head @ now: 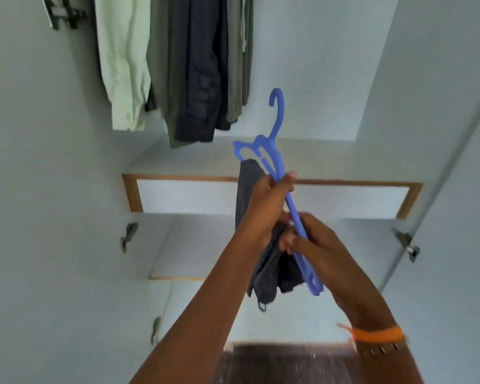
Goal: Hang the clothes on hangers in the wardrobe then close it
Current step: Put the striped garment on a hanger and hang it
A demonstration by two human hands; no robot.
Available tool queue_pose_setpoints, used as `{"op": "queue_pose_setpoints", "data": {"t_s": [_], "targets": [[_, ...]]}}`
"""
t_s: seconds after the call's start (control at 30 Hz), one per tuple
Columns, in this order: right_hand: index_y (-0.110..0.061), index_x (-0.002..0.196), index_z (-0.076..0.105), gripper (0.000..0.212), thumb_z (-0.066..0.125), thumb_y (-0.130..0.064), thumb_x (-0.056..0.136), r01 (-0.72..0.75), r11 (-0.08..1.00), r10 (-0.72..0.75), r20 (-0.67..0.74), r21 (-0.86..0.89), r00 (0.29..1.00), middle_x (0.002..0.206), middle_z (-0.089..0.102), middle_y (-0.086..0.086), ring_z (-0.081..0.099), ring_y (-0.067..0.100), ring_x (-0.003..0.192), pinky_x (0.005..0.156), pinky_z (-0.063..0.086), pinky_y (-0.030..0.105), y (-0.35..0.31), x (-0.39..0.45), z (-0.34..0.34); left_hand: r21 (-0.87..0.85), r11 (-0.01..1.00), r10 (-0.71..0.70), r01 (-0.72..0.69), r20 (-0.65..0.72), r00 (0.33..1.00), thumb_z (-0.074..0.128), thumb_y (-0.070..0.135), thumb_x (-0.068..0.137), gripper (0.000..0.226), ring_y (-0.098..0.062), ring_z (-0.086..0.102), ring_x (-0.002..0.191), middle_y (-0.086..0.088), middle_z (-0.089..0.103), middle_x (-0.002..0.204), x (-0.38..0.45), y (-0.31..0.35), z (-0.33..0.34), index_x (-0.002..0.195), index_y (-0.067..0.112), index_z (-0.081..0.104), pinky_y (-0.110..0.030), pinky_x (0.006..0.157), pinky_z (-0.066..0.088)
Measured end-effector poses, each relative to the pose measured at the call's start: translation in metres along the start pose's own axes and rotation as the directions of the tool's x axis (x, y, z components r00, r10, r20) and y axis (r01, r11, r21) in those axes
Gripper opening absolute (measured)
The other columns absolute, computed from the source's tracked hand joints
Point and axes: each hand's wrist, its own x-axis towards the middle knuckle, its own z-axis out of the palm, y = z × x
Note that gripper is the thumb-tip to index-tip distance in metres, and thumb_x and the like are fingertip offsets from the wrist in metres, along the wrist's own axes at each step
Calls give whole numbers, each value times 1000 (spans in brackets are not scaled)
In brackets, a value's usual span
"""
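A blue plastic hanger [278,151] is held tilted in front of the open wardrobe, hook pointing up. A dark grey striped garment [263,273] hangs bunched from it and droops below my hands. My left hand [266,200] grips the hanger's arm near its middle, together with the cloth. My right hand [313,239] pinches the garment against the lower part of the hanger; an orange band sits on that wrist.
Several clothes hang at the top: a pale green garment [122,65], olive [164,67] and dark navy ones [203,79]. Below them is a white wood-edged drawer unit [191,195] and shelves. The wardrobe doors stand open, left [25,189] and right [455,134].
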Motion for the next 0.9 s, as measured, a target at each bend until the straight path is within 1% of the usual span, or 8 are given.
{"op": "queue_pose_setpoints", "data": {"t_s": [0.07, 0.17, 0.27, 0.4, 0.53, 0.7, 0.8, 0.9], "targets": [[-13, 96, 60, 12, 54, -14, 86, 76, 994, -72, -58, 73, 996, 63, 57, -3, 52, 9, 64, 65, 42, 14, -4, 19, -21, 13, 998, 67, -67, 12, 998, 57, 32, 93, 24, -16, 50, 83, -7, 48, 88, 46, 23, 10, 82, 11, 53, -28, 77, 41], [-10, 96, 64, 15, 51, -14, 88, 213, 966, -178, -221, 146, 959, 56, 46, -3, 44, 11, 58, 70, 42, 19, -24, 66, -49, 76, 980, 179, -184, 63, 982, 61, 43, 88, 31, -17, 52, 86, -6, 54, 88, 108, 65, 28, 84, 12, 58, -30, 77, 38], [0, 85, 63, 25, 40, -6, 91, 370, 921, -299, -382, 126, 874, 51, 33, -4, 36, 7, 50, 80, 50, 20, -59, 132, -82, 138, 939, 289, -315, 181, 940, 49, 43, 95, 32, -15, 59, 97, 2, 63, 99, 163, 115, 37, 98, 15, 63, -19, 75, 40], [25, 83, 49, 32, 33, -1, 94, 484, 871, -408, -426, 83, 808, 46, 33, -7, 45, 1, 51, 64, 46, 11, -110, 220, -117, 280, 846, 396, -455, 243, 886, 48, 35, 97, 26, -10, 57, 88, 5, 65, 89, 233, 172, 27, 95, 18, 67, -22, 78, 42], [0, 73, 57, 32, 36, -7, 95, 499, 863, -403, -490, 76, 773, 42, 31, -7, 31, 9, 46, 65, 42, 24, -155, 306, -140, 457, 749, 413, -479, 244, 878, 52, 31, 96, 23, -11, 57, 79, 5, 64, 81, 295, 207, 14, 90, 16, 69, -28, 88, 45], [-6, 72, 61, 32, 38, -13, 93, 573, 819, -479, -525, 20, 703, 46, 39, -3, 28, 5, 37, 59, 31, 28, -206, 405, -180, 570, 679, 441, -462, 187, 878, 55, 29, 95, 26, -12, 60, 77, 2, 67, 84, 361, 235, 2, 92, 9, 72, -20, 73, 47], [-7, 68, 56, 29, 39, -11, 91, 655, 756, -558, -529, -6, 639, 62, 54, 4, 30, 4, 33, 53, 27, 28, -240, 465, -200, 580, 645, 581, -498, 51, 812, 57, 17, 91, 21, -7, 62, 74, 11, 67, 78, 402, 251, -1, 80, 10, 73, -26, 79, 53], [-9, 63, 55, 28, 41, -14, 86, 688, 722, -602, -550, -68, 578, 68, 61, 4, 34, 7, 39, 52, 28, 28, -271, 527, -215, 573, 630, 669, -524, -57, 742, 54, 8, 90, 27, 0, 56, 57, 13, 63, 68, 439, 274, 0, 69, 11, 70, -13, 60, 48]]}}
